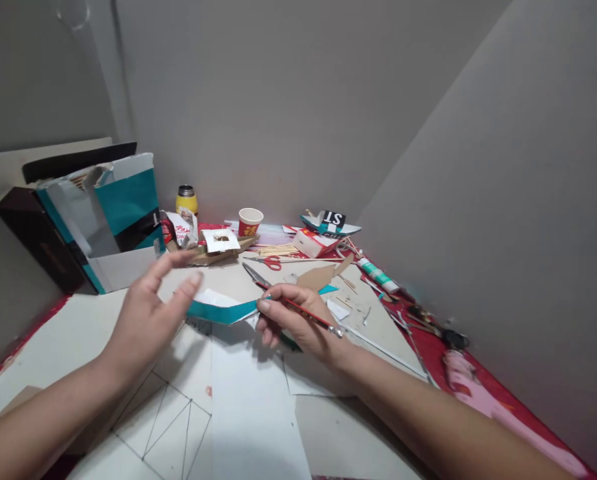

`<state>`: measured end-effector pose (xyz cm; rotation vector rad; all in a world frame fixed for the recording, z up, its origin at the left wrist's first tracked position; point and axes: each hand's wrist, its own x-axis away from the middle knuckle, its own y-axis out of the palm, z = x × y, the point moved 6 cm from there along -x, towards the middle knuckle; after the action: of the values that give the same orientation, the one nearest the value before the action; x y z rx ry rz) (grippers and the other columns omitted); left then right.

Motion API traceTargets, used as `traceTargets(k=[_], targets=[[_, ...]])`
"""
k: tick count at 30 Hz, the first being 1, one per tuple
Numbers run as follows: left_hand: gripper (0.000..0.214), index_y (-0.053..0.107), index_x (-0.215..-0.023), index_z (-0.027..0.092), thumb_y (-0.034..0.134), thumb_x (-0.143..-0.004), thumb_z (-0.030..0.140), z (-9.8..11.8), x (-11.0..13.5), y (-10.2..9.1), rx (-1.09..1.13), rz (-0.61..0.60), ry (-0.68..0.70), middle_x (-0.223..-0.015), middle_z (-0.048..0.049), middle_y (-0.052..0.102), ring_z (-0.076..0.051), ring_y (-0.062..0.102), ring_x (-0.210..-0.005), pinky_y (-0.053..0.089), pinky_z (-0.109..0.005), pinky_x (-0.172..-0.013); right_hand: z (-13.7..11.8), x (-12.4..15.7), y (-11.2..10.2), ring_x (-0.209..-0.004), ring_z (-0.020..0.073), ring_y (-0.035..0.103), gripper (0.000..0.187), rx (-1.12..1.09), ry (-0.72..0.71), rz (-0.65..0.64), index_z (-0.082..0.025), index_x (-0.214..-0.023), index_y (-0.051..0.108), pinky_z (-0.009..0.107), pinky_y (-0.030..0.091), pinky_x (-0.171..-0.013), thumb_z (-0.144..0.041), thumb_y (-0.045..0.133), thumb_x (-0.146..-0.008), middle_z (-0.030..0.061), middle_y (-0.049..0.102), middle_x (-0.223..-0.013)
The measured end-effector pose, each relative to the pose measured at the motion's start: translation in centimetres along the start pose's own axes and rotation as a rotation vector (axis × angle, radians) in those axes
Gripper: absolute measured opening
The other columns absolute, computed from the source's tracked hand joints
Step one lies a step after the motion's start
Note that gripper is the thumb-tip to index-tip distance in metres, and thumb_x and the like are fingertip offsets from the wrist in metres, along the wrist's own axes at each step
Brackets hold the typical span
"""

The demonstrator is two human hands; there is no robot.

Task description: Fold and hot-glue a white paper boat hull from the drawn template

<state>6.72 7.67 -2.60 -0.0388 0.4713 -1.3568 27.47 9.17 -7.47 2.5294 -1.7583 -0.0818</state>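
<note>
My right hand [298,321] is closed on a thin red pencil or brush [312,316] and also pinches the right end of a teal and white strip of card [221,308]. My left hand [151,312] hovers at the strip's left end, fingers spread and slightly blurred, its fingertips near or just touching the white edge. Below both hands lie white sheets [248,400] with pencilled lines.
A teal, white and black box [113,220] stands at the back left. Further back are a yellow jar [187,199], a red paper cup [250,221], red-handled scissors [265,262], wooden sticks [277,250], a glue tube [378,275] and card scraps. Grey walls close in behind and right.
</note>
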Motion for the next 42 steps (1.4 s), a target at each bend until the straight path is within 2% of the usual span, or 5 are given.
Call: traceTargets(k=[3, 6, 15, 30, 42], targets=[[0.018, 0.069, -0.097, 0.026, 0.066, -0.080, 0.033, 1.8, 2.2, 2.6, -0.194, -0.321, 0.142, -0.101, -0.0001, 0.071, -0.022, 0.063, -0.097, 0.045, -0.033, -0.088, -0.1, 0.4, 0.4, -0.044, 0.0108, 0.063, 0.034, 0.016, 0.010, -0.015, -0.015, -0.075, 0.060, 0.018, 0.052, -0.043, -0.044, 0.076, -0.073, 0.0004, 0.069, -0.061], [0.008, 0.067, -0.088, 0.026, 0.060, -0.085, 0.025, 1.1, 3.2, 3.9, -0.191, -0.400, 0.154, -0.088, 0.0028, 0.071, -0.017, 0.064, -0.083, 0.047, -0.028, -0.077, -0.1, 0.6, 0.7, -0.046, 0.0109, 0.064, 0.030, 0.051, -0.035, -0.052, -0.015, -0.076, 0.061, 0.019, 0.052, -0.045, -0.041, 0.076, -0.074, -0.0003, 0.067, -0.060], [0.017, 0.067, -0.097, 0.023, 0.064, -0.083, 0.033, -1.7, 2.4, 3.4, 0.070, -0.210, -0.095, -0.092, -0.0012, 0.070, -0.018, 0.062, -0.087, 0.047, -0.029, -0.077, 0.1, 0.6, 0.6, -0.062, 0.0134, 0.068, 0.054, 0.050, -0.228, 0.010, -0.019, -0.129, 0.052, 0.024, 0.054, -0.052, -0.030, 0.072, -0.080, 0.0025, 0.071, -0.083], [0.022, 0.068, -0.104, 0.025, 0.060, -0.086, 0.036, -2.3, 4.2, 4.5, 0.020, -0.236, -0.125, -0.097, -0.0025, 0.070, -0.024, 0.061, -0.105, 0.049, -0.038, -0.089, 2.0, -0.2, 1.0, -0.059, 0.0117, 0.063, 0.062, -0.077, -0.028, -0.049, -0.017, -0.124, 0.055, 0.024, 0.051, -0.049, -0.033, 0.081, -0.070, -0.0012, 0.064, -0.078], [0.022, 0.065, -0.110, 0.027, 0.055, -0.092, 0.031, -2.5, 4.8, 4.8, -0.019, -0.254, 0.010, -0.112, -0.0038, 0.067, -0.021, 0.060, -0.103, 0.044, -0.036, -0.092, 2.0, -0.2, 1.3, -0.052, 0.0086, 0.057, 0.052, 0.024, -0.095, -0.103, -0.017, -0.115, 0.057, 0.023, 0.048, -0.050, -0.032, 0.080, -0.071, -0.0040, 0.063, -0.070]])
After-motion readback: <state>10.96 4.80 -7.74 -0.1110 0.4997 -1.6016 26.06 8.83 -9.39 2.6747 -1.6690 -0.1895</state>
